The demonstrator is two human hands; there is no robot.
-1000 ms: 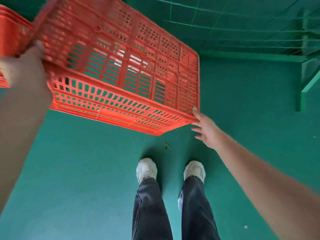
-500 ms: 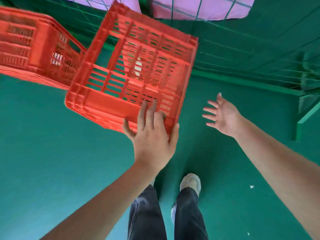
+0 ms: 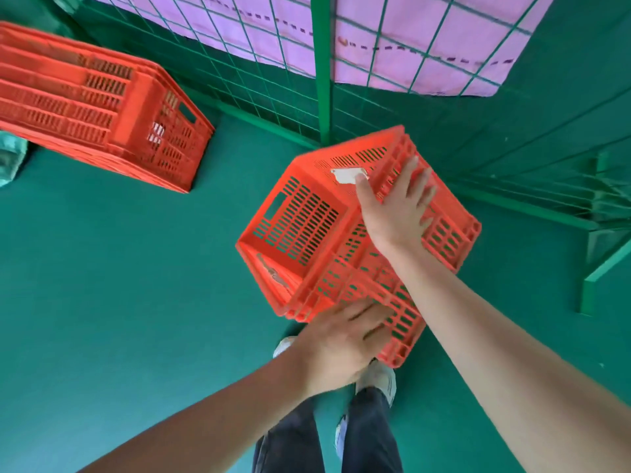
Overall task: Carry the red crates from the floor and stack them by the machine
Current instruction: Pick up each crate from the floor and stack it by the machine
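**Green floor [image 3: 119, 268], red crate [image 3: 300, 220] held at a tilt**

Green on every side: painted floor underfoot, wire fence [image 3: 322, 80] just beyond the crate, pink sheet [image 3: 426, 56] behind the mesh. Crate itself up above the white shoes [image 3: 379, 377], tipped over on a slant, one corner low and near, slatted walls and ribbed underside turned to the camera. White tag [image 3: 348, 175] on the crate's far upper wall.

Right hand [image 3: 399, 206] laid flat on the crate's upper right face, fingers [image 3: 411, 175] straight and spread wide, thumb along the edge beside the tag; pressing, curled round nothing. Left hand [image 3: 341, 346] at the crate's near lower edge, fingers [image 3: 372, 314] stretched out over the slats, likewise straight, nothing pinched.

Stack of red crates [image 3: 102, 104] well apart to the crate's left, nested one in another, down on the floor near the fence foot. Dark trousers [image 3: 368, 435] below the crate. Green metal frame [image 3: 601, 268] off to the crate's right.
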